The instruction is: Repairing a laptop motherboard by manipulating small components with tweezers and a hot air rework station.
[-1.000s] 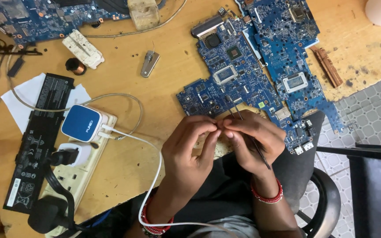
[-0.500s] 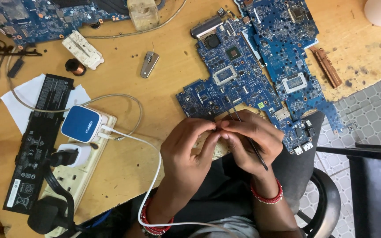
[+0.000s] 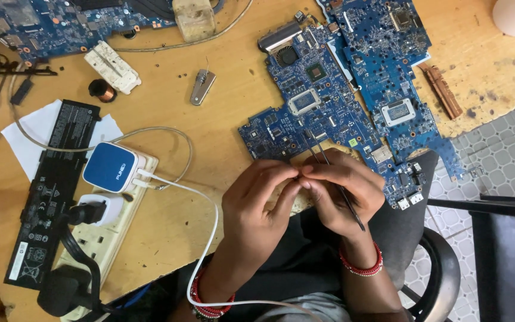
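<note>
Your two hands meet at the near edge of the bench, just below the blue board [image 3: 323, 113] that lies toward the far right corner. Your right hand [image 3: 344, 191] is closed on tweezers [image 3: 329, 167], whose thin legs run up from your palm with the tips resting at the board's near edge. Your left hand [image 3: 257, 203] is curled narrow, its fingertips [image 3: 290, 176] pressed against the right hand's fingers; whether a small part sits pinched between them is hidden. It looks as though you are at the fine-handling step, readying or steadying something tiny at the tweezers before working on the board. The next move would call for a steady wrist and a short, careful reach onto the board's lower edge, with the left hand bracing. A white cable [image 3: 210, 238] loops up over your left forearm from the blue charger [image 3: 109, 167] on the power strip [image 3: 99, 238] at the near left, close enough to snag. A black battery [image 3: 52, 191] lies along the left edge.
</note>
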